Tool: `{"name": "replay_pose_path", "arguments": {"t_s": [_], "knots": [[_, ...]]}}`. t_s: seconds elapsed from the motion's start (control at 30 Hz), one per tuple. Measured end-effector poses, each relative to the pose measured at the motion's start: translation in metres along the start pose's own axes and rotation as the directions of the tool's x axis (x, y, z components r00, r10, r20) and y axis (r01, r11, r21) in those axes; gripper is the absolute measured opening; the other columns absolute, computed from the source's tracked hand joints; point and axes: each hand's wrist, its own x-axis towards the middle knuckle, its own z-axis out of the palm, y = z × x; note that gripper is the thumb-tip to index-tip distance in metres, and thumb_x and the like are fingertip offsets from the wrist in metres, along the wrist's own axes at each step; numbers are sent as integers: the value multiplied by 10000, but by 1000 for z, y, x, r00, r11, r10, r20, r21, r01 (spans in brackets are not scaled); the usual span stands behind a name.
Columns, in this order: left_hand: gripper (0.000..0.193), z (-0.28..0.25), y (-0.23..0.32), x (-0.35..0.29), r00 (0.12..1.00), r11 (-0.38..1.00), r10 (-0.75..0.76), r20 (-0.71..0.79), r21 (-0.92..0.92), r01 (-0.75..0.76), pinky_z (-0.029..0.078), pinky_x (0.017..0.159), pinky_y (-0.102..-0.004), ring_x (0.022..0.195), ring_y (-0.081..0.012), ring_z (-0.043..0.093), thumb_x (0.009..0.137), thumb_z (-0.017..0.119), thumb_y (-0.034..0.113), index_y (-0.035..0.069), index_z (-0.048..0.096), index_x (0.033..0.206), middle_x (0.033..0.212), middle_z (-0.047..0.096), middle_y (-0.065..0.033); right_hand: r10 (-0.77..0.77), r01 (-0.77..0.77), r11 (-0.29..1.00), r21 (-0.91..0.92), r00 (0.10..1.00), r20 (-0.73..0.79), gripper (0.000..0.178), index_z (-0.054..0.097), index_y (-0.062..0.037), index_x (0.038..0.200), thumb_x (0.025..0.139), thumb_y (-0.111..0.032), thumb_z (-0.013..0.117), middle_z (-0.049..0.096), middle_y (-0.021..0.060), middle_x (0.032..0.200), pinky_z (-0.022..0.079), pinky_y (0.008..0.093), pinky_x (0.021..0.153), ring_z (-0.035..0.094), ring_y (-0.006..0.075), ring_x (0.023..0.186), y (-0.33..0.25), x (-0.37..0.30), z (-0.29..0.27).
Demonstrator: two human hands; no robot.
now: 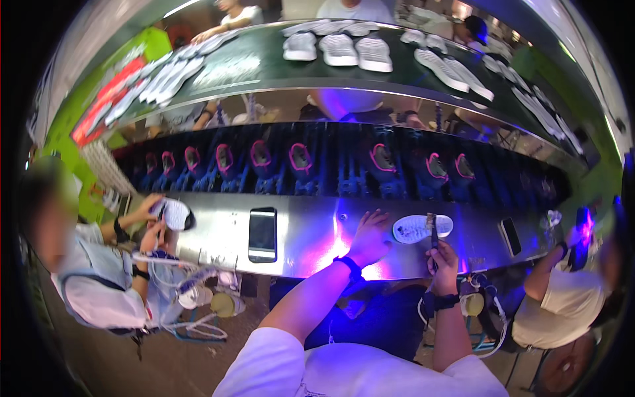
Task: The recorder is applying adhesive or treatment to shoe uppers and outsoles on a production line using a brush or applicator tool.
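A white shoe sole [411, 229] with dark specks lies on the metal bench, right of centre. My right hand [444, 257] is closed round the handle of a dark brush [433, 231]. The brush's bristle end rests over the right part of the sole. Just left of the sole, my left hand [372, 238] is held over the bench with its fingers apart and nothing in it. Whether its fingertips touch the sole's edge I cannot tell.
Phones lie on the metal bench [307, 231]: a black one [262, 235] leftward, another [510, 237] rightward. Shoe uppers with pink rims [225, 157] stand along the dark conveyor [337, 155]. White soles [338, 49] cover the green shelf above. Co-workers sit either side; the left one holds a white shoe part [176, 215].
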Motion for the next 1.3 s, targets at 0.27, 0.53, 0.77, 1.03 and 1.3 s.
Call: {"name": "replay_pose_path", "arguments": {"t_s": [0.27, 0.53, 0.77, 1.03, 1.3], "knots": [[250, -5, -6, 25, 986, 988, -33, -163, -154, 7, 450, 1094, -447, 1156, -338, 668, 880, 670, 152, -8, 745, 1056, 1058, 737, -193, 74, -61, 992, -108, 990, 122, 275, 643, 35, 1197, 928, -12, 670, 660, 37, 792, 374, 210, 493, 501, 47, 550, -15, 8, -6], [191, -111, -6, 113, 888, 947, -320, 329, 90, 308, 574, 702, -306, 765, -180, 741, 872, 747, 191, 2, 752, 900, 766, 743, -100, -2, 5, 1000, -23, 995, 103, 268, 653, 35, 1197, 930, 11, 675, 634, -15, 811, 421, 210, 574, 525, 32, 642, -2, 5, -20], [533, -105, -35, 243, 927, 807, -288, 239, 581, 101, 569, 902, -472, 1068, -389, 691, 856, 701, 459, 46, 673, 1192, 1145, 712, -218, -64, 72, 994, -86, 994, 93, 271, 666, 35, 1175, 910, 2, 712, 616, -39, 823, 441, 219, 643, 528, 31, 733, 3, 3, -21], [705, -26, -98, 296, 821, 663, -566, 72, 631, 402, 491, 1057, -481, 1252, -374, 609, 858, 631, 563, 101, 578, 1387, 1338, 639, -206, -59, 64, 997, -46, 995, 85, 304, 669, 25, 1190, 891, 15, 719, 605, -43, 797, 431, 229, 606, 516, 31, 692, 14, -2, -23], [386, -98, -122, 180, 873, 819, -485, 46, -327, 472, 565, 548, -310, 642, -164, 702, 843, 811, 372, 2, 748, 932, 837, 741, -63, -300, 319, 877, -359, 948, 109, 237, 693, 33, 1148, 917, -21, 699, 618, -49, 783, 417, 211, 594, 512, 27, 672, 6, 16, -27]]}}
